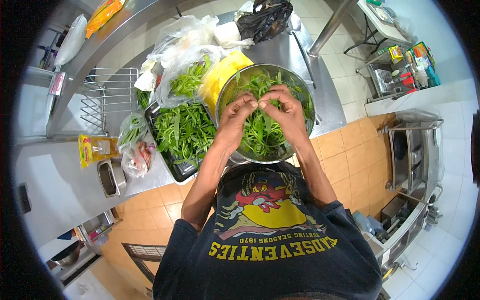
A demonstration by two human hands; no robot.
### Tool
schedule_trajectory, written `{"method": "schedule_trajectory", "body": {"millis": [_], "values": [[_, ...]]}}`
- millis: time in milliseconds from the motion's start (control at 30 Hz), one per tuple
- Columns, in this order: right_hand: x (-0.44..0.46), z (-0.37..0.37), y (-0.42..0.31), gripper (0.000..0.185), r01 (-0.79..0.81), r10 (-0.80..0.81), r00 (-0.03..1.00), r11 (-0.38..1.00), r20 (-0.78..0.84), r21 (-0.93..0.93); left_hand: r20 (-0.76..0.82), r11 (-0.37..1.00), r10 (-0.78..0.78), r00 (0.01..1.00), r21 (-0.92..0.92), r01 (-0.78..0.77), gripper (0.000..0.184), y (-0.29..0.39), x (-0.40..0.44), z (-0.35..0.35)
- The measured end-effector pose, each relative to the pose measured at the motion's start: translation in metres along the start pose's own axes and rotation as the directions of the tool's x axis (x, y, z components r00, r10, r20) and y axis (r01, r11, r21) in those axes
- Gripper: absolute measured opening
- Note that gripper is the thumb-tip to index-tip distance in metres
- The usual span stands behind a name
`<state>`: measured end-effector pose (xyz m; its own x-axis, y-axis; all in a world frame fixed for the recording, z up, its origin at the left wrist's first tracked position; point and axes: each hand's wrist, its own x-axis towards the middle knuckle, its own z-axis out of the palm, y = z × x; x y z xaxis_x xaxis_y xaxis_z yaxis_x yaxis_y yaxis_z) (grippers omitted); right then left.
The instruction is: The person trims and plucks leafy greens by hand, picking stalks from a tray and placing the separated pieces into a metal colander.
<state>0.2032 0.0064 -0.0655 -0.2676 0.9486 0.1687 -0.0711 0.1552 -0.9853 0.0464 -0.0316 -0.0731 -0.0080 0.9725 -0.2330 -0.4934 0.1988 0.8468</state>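
Note:
My left hand (237,116) and my right hand (286,111) meet thumb to thumb above a round metal colander (223,101). Both have their fingers closed in a pinch on leafy greens, whose stem is mostly hidden by the fingertips. Loose leafy greens (260,131) with long narrow leaves lie in the colander below. To its left stands a dark rectangular tray (186,172), heaped with more greens (182,127). A yellow sheet or bag (227,72) lies behind, between tray and colander.
Clear plastic bags (182,37) and a black bag (265,20) sit at the table's back. Bagged vegetables (135,150), a yellow pouch (97,150) and a metal container (111,178) stand left. A steel post (332,30) rises at right, a wire rack (107,95) at left.

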Motion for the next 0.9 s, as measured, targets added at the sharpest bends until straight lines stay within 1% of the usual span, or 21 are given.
{"method": "schedule_trajectory", "body": {"millis": [33,133,233,267,367,400,433,467,500,600,700,733,833,900], "values": [[0.000,0.001,0.000,0.008,-0.011,0.011,1.000,1.000,0.006,0.027,-0.015,0.996,-0.062,0.998,-0.059,0.061,0.008,0.001,-0.002,-0.001],[0.001,-0.013,0.003,0.009,-0.063,0.078,0.994,0.981,-0.075,0.181,-0.033,0.992,-0.033,0.999,-0.127,0.028,0.019,0.001,-0.001,-0.020],[0.003,-0.033,0.005,0.011,0.010,-0.007,0.998,0.999,-0.066,0.046,-0.021,0.955,-0.098,0.995,-0.282,0.088,0.020,0.008,-0.001,-0.042],[0.003,-0.036,0.005,0.012,0.038,-0.034,0.997,0.998,-0.072,0.048,0.009,0.950,-0.105,0.994,-0.294,0.103,0.020,0.010,0.000,-0.051],[0.003,-0.048,0.005,0.012,0.069,-0.069,0.995,0.998,-0.071,-0.003,-0.020,0.940,-0.092,0.996,-0.332,0.081,0.018,0.023,-0.008,-0.064],[0.002,-0.049,0.004,0.012,0.057,-0.056,0.994,0.998,-0.091,0.006,-0.028,0.971,-0.026,0.999,-0.237,0.019,0.018,0.026,-0.012,-0.072],[0.003,-0.051,0.002,0.012,0.048,-0.050,0.995,0.999,-0.087,-0.021,-0.112,0.999,0.054,0.992,0.010,-0.054,0.017,0.028,-0.015,-0.079],[0.002,-0.053,0.000,0.013,0.038,-0.042,0.995,0.998,-0.085,-0.048,-0.172,0.960,0.151,0.974,0.260,-0.103,0.016,0.030,-0.019,-0.087],[0.003,-0.054,-0.001,0.013,0.030,-0.036,0.996,0.997,-0.083,-0.075,-0.203,0.859,0.258,0.945,0.496,-0.128,0.016,0.033,-0.023,-0.094],[0.004,-0.054,-0.003,0.014,-0.005,-0.008,0.997,0.985,-0.075,-0.172,-0.177,0.630,0.327,0.928,0.773,-0.075,0.017,0.046,-0.045,-0.115],[0.007,-0.052,-0.003,0.015,-0.005,-0.009,0.998,0.976,-0.064,-0.217,-0.143,0.379,0.392,0.909,0.925,-0.018,0.019,0.048,-0.062,-0.131],[0.008,-0.050,-0.002,0.016,-0.016,0.005,0.999,0.978,-0.053,-0.206,-0.108,0.237,0.439,0.892,0.972,0.001,0.021,0.048,-0.065,-0.136],[0.010,-0.046,-0.003,0.016,-0.039,0.034,0.999,0.980,-0.031,-0.194,0.036,-0.004,0.577,0.816,0.999,-0.041,0.019,0.045,-0.059,-0.137],[0.009,-0.042,-0.006,0.015,-0.043,0.040,0.999,0.979,-0.022,-0.200,-0.021,0.269,0.589,0.808,0.948,-0.171,0.018,0.033,-0.047,-0.127]]}}
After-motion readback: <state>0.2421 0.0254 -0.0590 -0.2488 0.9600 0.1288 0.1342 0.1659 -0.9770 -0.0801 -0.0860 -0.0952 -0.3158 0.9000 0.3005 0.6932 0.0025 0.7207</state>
